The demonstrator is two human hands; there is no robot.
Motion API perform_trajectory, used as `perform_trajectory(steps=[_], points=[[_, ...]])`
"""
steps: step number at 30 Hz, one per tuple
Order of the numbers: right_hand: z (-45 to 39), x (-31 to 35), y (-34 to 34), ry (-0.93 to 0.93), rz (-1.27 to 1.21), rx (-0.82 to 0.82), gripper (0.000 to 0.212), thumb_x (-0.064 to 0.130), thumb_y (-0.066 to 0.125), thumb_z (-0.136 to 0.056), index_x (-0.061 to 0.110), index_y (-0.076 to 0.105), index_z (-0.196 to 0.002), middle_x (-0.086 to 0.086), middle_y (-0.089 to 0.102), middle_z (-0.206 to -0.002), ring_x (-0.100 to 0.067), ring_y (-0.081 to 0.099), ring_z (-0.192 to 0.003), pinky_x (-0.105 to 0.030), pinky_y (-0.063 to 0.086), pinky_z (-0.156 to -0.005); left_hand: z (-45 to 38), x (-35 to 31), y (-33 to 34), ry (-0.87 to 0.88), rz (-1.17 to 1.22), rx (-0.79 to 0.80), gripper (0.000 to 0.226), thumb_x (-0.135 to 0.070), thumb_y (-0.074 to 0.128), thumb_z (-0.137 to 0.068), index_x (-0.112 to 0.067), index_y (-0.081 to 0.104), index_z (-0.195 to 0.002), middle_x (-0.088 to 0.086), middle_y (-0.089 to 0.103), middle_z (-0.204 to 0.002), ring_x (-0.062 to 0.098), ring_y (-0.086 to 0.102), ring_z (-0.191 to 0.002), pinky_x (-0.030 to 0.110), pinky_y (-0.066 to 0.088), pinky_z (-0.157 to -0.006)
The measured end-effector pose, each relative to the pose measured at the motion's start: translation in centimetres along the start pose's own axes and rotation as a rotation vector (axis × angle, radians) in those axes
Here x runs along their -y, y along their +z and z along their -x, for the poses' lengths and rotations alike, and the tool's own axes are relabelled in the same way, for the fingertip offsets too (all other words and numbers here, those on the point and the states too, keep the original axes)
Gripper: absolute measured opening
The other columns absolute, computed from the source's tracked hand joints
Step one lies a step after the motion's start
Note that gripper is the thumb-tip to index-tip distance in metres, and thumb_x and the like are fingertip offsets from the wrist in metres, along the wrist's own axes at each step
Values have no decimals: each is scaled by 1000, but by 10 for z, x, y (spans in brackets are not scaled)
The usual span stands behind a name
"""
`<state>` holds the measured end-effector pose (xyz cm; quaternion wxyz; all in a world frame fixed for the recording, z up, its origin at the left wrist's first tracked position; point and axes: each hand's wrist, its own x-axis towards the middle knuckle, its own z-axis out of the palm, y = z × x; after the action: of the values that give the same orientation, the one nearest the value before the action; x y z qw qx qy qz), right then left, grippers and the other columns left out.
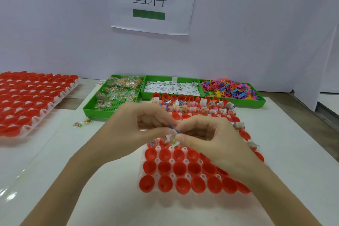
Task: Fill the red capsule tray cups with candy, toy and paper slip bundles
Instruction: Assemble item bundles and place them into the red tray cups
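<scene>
L hand [145, 126] + R hand [203, 134] both pinching one bundle [172, 136] | just over red tray [183, 170] mid rows | tip: keep candy, toy, slip tight tog, drop into nearest empty cup, don't knock filled ones

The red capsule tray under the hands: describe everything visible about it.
The red capsule tray is a translucent white plastic holder of glossy red half-shell cups in rows, lying flat on the white mat below the green bins. Its far rows hold candy, toy and slip bundles; the near three rows look empty. The left hand and right hand pinch a bundle together above its middle, hiding some cups.
</scene>
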<state>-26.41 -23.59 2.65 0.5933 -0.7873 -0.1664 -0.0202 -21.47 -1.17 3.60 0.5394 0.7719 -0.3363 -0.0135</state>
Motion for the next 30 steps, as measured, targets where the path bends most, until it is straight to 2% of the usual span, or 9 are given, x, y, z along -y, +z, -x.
perform_trajectory(steps=[4,9,16,21,26,30], points=[[0,-8,26,9,6,62,15,14,82,-85,17,79,-99,1,79,-94,-15,76,-89,-30,61,-87,27,13,-14,-109,50,35,18,-13,86,-76,-21,79,-91,5,79,-92,21,77,-85,28,62,-78],[1,-19,51,20,83,18,15,15,85,-81,19,76,-92,3,77,-87,-14,75,-82,-36,62,-80,47,26,-18,-185,38,43,18,-12,86,-78,-22,78,-91,6,79,-92,23,77,-84,33,63,-80],[6,-23,55,-44,219,8,11,10,85,-80,17,77,-85,9,76,-81,-9,74,-77,-31,61,-75,48,34,-15,-148,-105,77,20,-8,84,-82,-25,77,-91,0,77,-86,20,72,-72,28,59,-71],[7,-25,56,-122,351,-13,13,14,86,-78,21,75,-80,13,72,-80,-5,69,-77,-14,51,-69,49,36,-14,-154,-118,93,24,-6,82,-82,-27,76,-93,-1,77,-87,21,72,-73,26,58,-71],[8,-28,57,-153,444,-18,14,17,85,-78,23,74,-80,14,71,-82,-7,65,-81,-22,51,-70,50,35,-11,-161,-76,109,22,-10,83,-83,-23,74,-98,2,76,-90,25,72,-76,30,59,-72],[10,-30,60,-209,521,-19,14,14,86,-76,23,76,-78,14,72,-83,-3,62,-81,-17,49,-72,50,34,-12,-137,-108,130,18,-22,87,-82,-27,77,-96,-2,76,-90,22,72,-78,27,59,-74]])
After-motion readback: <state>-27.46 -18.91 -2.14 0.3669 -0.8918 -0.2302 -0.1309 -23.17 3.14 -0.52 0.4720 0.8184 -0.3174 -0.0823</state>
